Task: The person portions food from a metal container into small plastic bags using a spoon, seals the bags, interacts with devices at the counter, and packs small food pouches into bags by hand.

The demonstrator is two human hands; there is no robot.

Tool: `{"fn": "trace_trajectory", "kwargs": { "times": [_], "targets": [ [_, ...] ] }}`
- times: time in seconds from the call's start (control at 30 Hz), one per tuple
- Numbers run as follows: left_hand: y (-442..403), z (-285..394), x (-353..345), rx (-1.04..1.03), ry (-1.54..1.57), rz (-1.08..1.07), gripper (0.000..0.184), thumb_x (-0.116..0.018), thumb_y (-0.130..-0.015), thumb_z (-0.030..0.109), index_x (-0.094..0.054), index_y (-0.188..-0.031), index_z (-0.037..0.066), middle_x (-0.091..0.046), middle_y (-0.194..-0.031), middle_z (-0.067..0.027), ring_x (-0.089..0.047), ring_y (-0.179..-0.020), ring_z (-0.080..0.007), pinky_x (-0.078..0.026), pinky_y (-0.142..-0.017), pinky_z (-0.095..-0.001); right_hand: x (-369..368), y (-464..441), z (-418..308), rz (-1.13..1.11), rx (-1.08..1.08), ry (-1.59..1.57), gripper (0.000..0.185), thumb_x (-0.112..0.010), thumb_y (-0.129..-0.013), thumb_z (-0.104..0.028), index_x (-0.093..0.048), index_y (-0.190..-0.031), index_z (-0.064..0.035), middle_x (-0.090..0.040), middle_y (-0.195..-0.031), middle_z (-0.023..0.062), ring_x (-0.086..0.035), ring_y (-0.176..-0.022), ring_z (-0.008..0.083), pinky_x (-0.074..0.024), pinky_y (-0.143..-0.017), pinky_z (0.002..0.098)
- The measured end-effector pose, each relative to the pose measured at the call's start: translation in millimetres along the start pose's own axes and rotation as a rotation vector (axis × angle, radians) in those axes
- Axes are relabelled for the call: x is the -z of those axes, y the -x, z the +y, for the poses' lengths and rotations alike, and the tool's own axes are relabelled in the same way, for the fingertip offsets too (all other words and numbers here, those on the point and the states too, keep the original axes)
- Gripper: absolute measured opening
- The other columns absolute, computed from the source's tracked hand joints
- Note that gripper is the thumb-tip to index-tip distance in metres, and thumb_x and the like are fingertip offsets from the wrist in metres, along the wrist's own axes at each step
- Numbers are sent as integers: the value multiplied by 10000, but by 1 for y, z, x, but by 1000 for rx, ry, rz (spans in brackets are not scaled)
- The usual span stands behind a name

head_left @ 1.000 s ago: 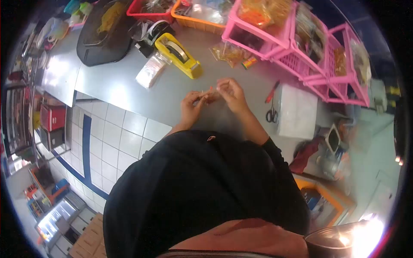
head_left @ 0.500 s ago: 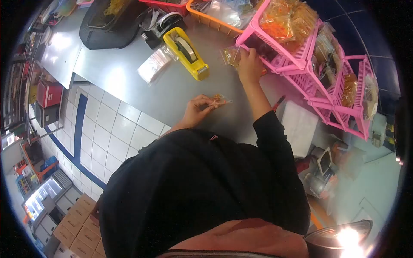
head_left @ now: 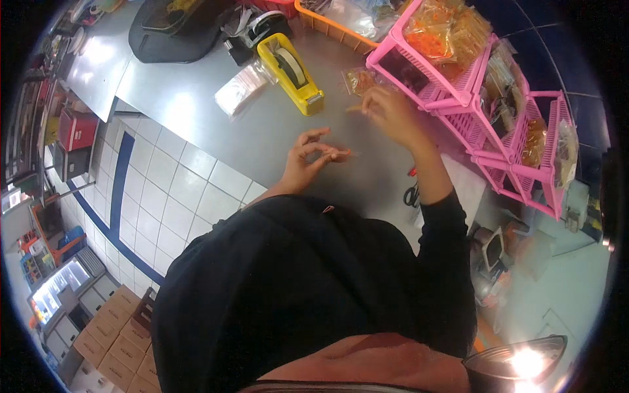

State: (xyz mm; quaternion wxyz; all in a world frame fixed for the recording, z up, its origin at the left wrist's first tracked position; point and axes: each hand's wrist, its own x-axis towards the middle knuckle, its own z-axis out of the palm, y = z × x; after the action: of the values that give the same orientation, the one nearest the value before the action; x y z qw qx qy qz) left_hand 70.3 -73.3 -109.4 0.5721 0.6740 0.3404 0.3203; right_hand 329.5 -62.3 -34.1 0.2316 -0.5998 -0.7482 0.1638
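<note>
My left hand (head_left: 308, 160) is closed in a pinch above the steel table, its thumb and forefinger on a small clear plastic packet (head_left: 342, 154) with a bit of orange showing. Most of that packet is hidden by the fingers. To the right, my right hand (head_left: 391, 116) pinches a small, thin yellow-brown piece (head_left: 354, 109); its exact kind is too small to make out. Just beyond my right fingers, a clear bag with orange-brown contents (head_left: 359, 81) lies against the pink rack. The yellow tape dispenser (head_left: 291, 75) stands in front of both hands.
Pink stacked baskets (head_left: 452, 98) full of bagged goods stand at the right. A stack of clear plastic bags (head_left: 241, 90) lies left of the dispenser. Scissors (head_left: 411, 195) rest near my right forearm. An orange basket (head_left: 337, 29) and a black tray (head_left: 147, 49) sit at the back.
My right hand has drawn back from the bag by the rack and now has a small yellow-brown piece in its fingers. My left hand's fingers cover more of the packet. The view has shifted slightly.
</note>
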Motion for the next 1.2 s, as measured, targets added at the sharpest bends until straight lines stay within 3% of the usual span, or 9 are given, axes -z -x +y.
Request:
{"fn": "trace_trajectory", "kwargs": {
  "times": [0.13, 0.33, 0.5, 0.6, 0.83, 0.9, 1.03, 1.13, 1.2],
  "targets": [
    [-9, -2, -3, -113, 90, 56, 152, -739, -804, 77, -722, -953, 103, -627, -1211, -105, -489, -1258, -281, -365, -1041, -432, -9, 24, -38, -197, -79, -539, 99, -655, -836, -102, -617, -903, -39, -620, -961, 66, -592, -974, 197, -454, -851, 342],
    [-5, -17, 2, -214, -85, 64, 194, -745, -763, 63, -718, -944, 128, -686, -1105, -23, -559, -1189, -247, -373, -1025, -432, -31, -3, -12, -134, -141, -602, 107, -613, -890, -110, -615, -942, -16, -613, -985, 63, -597, -918, 136, -473, -807, 292],
    [4, -20, 5, -272, -258, 29, 227, -754, -733, 66, -706, -941, 142, -692, -1077, -3, -609, -1083, -204, -384, -978, -398, -68, -60, 59, 119, -92, 124, 264, -524, -842, 6, -605, -1092, -27, -619, -1085, 152, -606, -1031, 301, -484, -889, 388],
    [4, -17, 8, -323, -256, 28, 248, -754, -727, 58, -693, -951, 147, -691, -1069, 1, -617, -1019, -199, -381, -961, -379, -77, -76, 64, -83, -187, 341, 340, -512, -803, 23, -599, -1125, -43, -602, -1135, 180, -565, -1094, 366, -463, -930, 430],
    [10, -38, 9, -251, -269, 149, 332, -718, -766, -3, -637, -1074, 91, -680, -1007, -47, -632, -944, -210, -449, -936, -357, -50, -68, 50, -215, -165, 364, 191, -565, -770, 7, -625, -946, -39, -605, -1048, 153, -583, -962, 343, -473, -856, 417],
    [10, -36, 5, -145, -166, 201, 403, -699, -784, -39, -604, -1165, 50, -674, -972, -78, -637, -933, -195, -468, -933, -335, -38, -51, 39, 43, -50, 99, 63, -634, -788, -79, -632, -847, -59, -619, -939, 113, -567, -1021, 311, -455, -890, 413],
    [5, -22, 2, -49, 95, 183, 618, -673, -808, -48, -420, -1363, 51, -674, -920, -69, -641, -917, -156, -464, -924, -316, -33, -3, 4, 111, -113, -87, 92, -670, -787, -71, -603, -844, -47, -620, -894, 94, -572, -960, 277, -447, -860, 368],
    [3, -18, -4, -76, 153, 189, 670, -677, -783, -62, -404, -1382, 63, -679, -904, -61, -649, -917, -155, -460, -928, -314, -47, 30, -37, 229, -217, -465, 76, -660, -847, -79, -600, -878, -44, -627, -906, 59, -574, -896, 197, -440, -819, 308],
    [3, -15, -6, -77, 158, 193, 653, -674, -780, -72, -421, -1367, 61, -677, -905, -61, -650, -910, -156, -459, -929, -313, -64, 48, -50, 307, -526, -811, 69, -642, -895, -89, -608, -931, -40, -628, -916, 30, -559, -850, 114, -434, -781, 256]
  ]
}}
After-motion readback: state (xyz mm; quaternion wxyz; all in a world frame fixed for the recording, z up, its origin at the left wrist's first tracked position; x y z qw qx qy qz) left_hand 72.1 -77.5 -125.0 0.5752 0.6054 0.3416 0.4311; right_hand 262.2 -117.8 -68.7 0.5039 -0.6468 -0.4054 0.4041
